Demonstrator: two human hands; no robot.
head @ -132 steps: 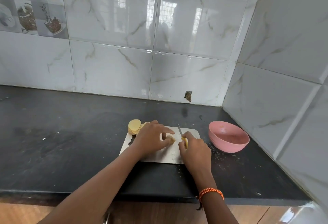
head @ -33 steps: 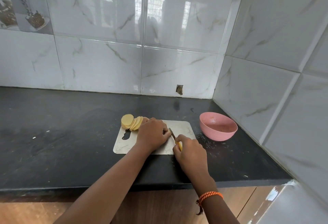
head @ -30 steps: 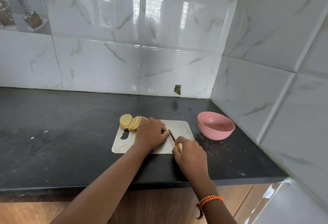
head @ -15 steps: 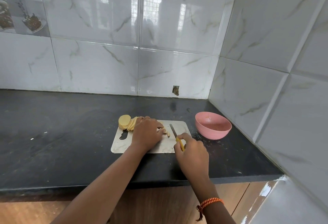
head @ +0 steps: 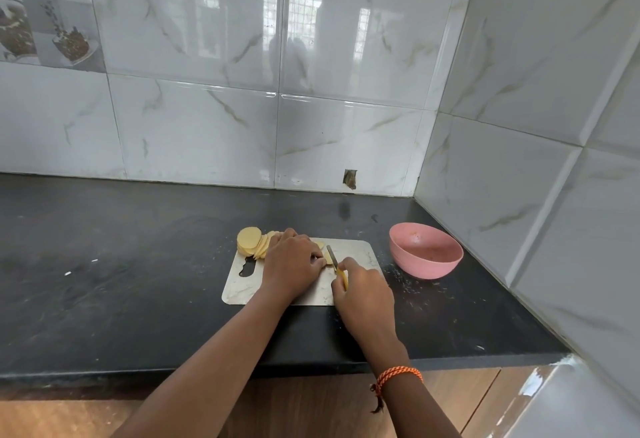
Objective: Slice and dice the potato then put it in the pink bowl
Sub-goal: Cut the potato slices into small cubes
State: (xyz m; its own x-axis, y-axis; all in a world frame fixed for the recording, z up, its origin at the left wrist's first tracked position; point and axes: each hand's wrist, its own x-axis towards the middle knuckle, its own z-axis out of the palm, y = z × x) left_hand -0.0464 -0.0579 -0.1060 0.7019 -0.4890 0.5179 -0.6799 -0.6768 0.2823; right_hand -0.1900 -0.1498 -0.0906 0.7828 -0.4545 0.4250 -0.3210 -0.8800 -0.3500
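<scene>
A dark stone counter (head: pixel 138 281) is running into a corner of glossy white marbled tiles (head: pixel 207 132), its top scuffed and speckled with pale crumbs near the pink bowl (head: pixel 425 251), which is sitting by the right wall. A pale cutting board (head: pixel 242 290) is lying just left of the bowl. The left hand (head: pixel 292 266) is curling down over a potato piece (head: pixel 327 256) on the board, holding it. The right hand (head: pixel 363 293) is gripping a yellow-handled knife (head: pixel 333 257), blade against that piece. A fan of potato slices (head: pixel 251 243) is leaning at the board's far left corner. Wooden cabinet fronts (head: pixel 311 399) are showing below the counter.
</scene>
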